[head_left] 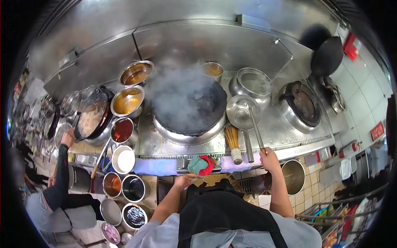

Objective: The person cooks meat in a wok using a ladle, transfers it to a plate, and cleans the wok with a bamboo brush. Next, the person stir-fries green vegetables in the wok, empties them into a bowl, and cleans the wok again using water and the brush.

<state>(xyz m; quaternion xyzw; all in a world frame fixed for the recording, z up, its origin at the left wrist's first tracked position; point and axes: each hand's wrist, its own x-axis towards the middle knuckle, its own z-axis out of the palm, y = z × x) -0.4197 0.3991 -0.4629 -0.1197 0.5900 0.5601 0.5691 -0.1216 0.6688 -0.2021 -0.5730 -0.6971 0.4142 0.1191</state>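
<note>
My left hand point(183, 181) is closed at the lower edge of a bunched green-and-red cloth point(201, 165), in front of the stove's edge. My right hand point(269, 160) grips the wooden end of a long-handled metal utensil point(257, 130). Its far end lies over a perforated skimmer point(237, 113), and I cannot make out its head. Just left of the skimmer's handle rests a bamboo wok brush point(233, 142), bristles pointing away. Ahead of me a large black wok point(209, 109) sits on its burner, and thick smoke hides much of its left side.
Steel bowls of yellow liquid point(128, 101) and red sauce point(123, 130) line the wok's left. A lidded-looking steel pot point(250, 84) and another burner point(304, 103) stand right. On the left, a co-worker's hand point(68, 137) is at a wok of pale food point(92, 118).
</note>
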